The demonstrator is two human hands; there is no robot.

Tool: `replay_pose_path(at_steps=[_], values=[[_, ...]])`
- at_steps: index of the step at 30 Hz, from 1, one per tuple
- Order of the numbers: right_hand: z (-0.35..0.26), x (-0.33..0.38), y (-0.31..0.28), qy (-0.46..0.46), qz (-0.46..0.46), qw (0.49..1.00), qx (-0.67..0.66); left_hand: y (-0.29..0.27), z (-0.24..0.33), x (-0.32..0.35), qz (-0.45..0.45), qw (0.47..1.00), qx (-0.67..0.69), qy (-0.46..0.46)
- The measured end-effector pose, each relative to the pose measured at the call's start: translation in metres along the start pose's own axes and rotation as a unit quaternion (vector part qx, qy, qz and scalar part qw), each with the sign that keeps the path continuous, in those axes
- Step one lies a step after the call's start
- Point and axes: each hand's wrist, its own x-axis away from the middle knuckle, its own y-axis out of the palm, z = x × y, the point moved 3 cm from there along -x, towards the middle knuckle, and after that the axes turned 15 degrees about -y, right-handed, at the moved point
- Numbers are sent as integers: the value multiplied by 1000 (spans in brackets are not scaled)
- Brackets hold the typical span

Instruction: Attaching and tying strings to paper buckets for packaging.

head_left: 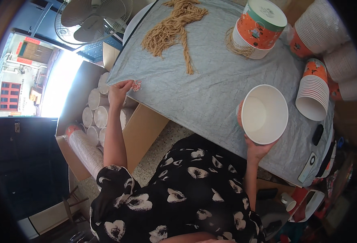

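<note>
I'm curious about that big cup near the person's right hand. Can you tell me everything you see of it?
The paper cup is large and round, plain white inside and orange outside, and looks empty. It is tipped so its open mouth faces up toward the camera. The right hand holds it from below at the rim, over the near edge of the grey cloth-covered table. It stands apart from the cup stacks nearby.

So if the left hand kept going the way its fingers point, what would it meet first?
Probably the heap of tan strings. The left hand, pinching a small pink piece at the table's edge, points up across bare grey cloth; depth is hard to judge.
</note>
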Motion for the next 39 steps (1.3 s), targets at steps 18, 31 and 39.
replay_pose_path(at_steps=[18, 31, 39], values=[[-44, -54, -27, -58, -62, 989, 122, 29, 45, 32, 191, 929, -194, 249], [-58, -69, 5, -39, -88, 982, 163, 214, 110, 57, 99, 942, -168, 272], [-72, -32, 2, -94, -151, 983, 48, 211, 90, 64, 37, 959, -98, 264]])
